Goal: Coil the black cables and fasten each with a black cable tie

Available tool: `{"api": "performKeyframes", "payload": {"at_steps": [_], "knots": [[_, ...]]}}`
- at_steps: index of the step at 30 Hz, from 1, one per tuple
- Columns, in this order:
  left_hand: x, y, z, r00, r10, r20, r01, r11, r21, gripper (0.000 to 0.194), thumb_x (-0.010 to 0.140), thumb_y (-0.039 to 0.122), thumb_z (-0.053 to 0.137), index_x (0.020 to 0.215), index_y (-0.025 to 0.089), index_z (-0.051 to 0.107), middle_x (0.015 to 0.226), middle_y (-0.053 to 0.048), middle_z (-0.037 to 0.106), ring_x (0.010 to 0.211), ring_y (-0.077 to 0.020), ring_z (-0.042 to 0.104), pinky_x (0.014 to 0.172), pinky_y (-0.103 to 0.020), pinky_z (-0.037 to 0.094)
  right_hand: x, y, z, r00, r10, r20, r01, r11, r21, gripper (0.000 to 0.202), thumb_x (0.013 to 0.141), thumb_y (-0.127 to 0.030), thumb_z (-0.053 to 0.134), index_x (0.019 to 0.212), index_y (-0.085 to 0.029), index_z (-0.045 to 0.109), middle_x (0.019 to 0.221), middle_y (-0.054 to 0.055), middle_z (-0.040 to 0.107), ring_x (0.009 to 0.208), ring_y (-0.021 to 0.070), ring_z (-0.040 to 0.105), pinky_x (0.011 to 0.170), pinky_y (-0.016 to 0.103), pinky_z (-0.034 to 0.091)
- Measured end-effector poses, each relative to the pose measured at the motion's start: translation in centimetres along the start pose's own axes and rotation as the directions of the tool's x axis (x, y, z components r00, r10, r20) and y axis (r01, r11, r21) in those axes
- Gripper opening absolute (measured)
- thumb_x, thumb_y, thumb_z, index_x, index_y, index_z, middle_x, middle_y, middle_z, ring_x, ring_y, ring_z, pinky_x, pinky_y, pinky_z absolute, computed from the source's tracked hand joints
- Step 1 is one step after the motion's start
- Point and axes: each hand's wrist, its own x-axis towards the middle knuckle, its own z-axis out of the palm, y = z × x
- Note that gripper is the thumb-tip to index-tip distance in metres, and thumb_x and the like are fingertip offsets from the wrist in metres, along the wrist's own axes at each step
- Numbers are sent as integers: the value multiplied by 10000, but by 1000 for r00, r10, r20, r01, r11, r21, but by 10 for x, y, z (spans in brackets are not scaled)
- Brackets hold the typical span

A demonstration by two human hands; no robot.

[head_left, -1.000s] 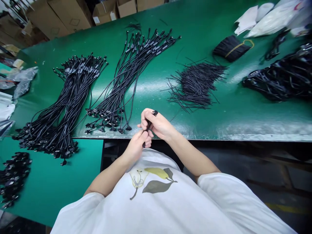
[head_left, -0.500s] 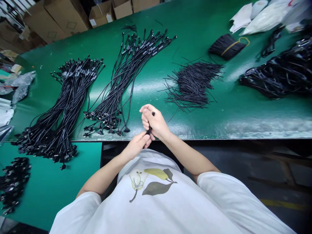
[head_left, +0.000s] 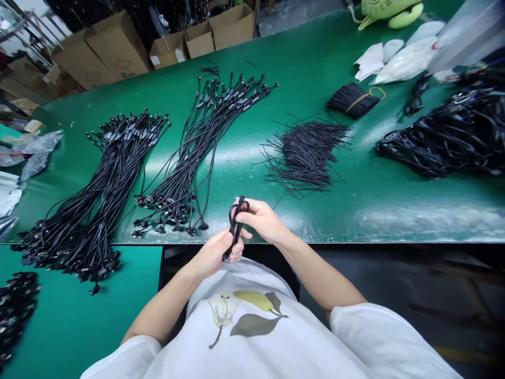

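Close to the table's front edge, both hands grip one black cable (head_left: 234, 227) folded into a small looped bundle. My left hand (head_left: 216, 251) is closed round its lower end. My right hand (head_left: 263, 218) pinches the upper part, where a loop and a dark end stick up above the fingers. Just beyond the hands, to the left, lies a loose spread of black cables (head_left: 197, 142) with connectors at both ends. Ahead on the right is a heap of short black ties (head_left: 310, 152), thin and straight.
A thicker stack of cables (head_left: 114, 173) lies at left. A banded bundle of ties (head_left: 352, 101) and a large pile of coiled cables (head_left: 445, 137) lie at right on the green table (head_left: 252, 126). Cardboard boxes (head_left: 118, 52) stand behind; more black connectors (head_left: 16, 316) lie lower left.
The cable, mostly hidden inside the fingers before, now shows as a folded loop. My right hand has opened out from its closed wrap into a pinch. The whole view has shifted slightly.
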Motion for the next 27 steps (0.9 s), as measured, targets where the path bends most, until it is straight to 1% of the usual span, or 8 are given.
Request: {"api": "performKeyframes", "payload": {"at_steps": [3,7,11,14,18,21,24,27], "knots": [[-1,-3,5,998,-60,12,61,994,-93,412,852,505,610,1013,127,604,625,41,396,492,-56,339,471,-191,278,2,0,0,999,-3,-41,0,998,-67,333,747,-397,734,819,-178,494,629,-78,489,391,33,393,364,174,315],[-1,-4,15,997,-73,2,72,985,-159,404,822,492,656,996,131,606,635,37,403,502,-53,338,479,-187,267,3,-7,4,980,-46,-194,14,987,-163,423,662,-395,797,669,-179,434,551,-99,406,345,21,359,323,163,265],[0,-1,22,999,-44,-28,40,989,-144,440,770,498,712,974,125,602,642,35,407,516,-59,354,485,-196,280,6,-14,12,974,-15,-225,3,999,-54,479,624,-466,813,655,-188,425,505,-105,396,300,33,348,277,175,256],[2,1,23,998,-33,-51,27,993,-112,413,761,479,727,922,130,578,646,37,403,526,-64,383,491,-199,292,10,-14,17,975,-3,-220,15,998,55,507,642,-584,767,709,-179,469,570,-76,484,307,19,331,258,172,246],[9,-2,20,995,-9,-98,-2,994,-111,368,768,441,729,856,145,528,639,52,381,520,-51,363,493,-181,276,14,-14,16,979,91,-184,-60,984,169,592,669,-709,671,841,-161,527,704,-6,563,459,58,490,301,149,304],[13,-4,17,995,-57,-83,43,986,-159,345,797,448,684,840,144,527,625,55,363,509,-50,345,491,-178,269,17,-18,16,978,152,-142,-118,967,227,532,719,-669,660,874,-199,463,684,-55,502,410,34,420,287,132,261],[13,-2,17,992,-120,-44,108,971,-214,366,813,487,639,832,131,556,610,53,345,496,-55,333,479,-187,266,19,-22,19,981,52,-187,-4,968,250,477,741,-577,697,876,-236,393,734,-96,454,364,-11,320,293,110,226],[13,0,18,993,-117,-34,106,967,-232,356,759,445,719,825,125,578,605,53,342,500,-57,332,481,-195,275,22,-22,22,979,7,-204,41,973,227,431,796,-566,644,863,-239,371,712,-106,408,347,-13,292,294,114,228]]}}
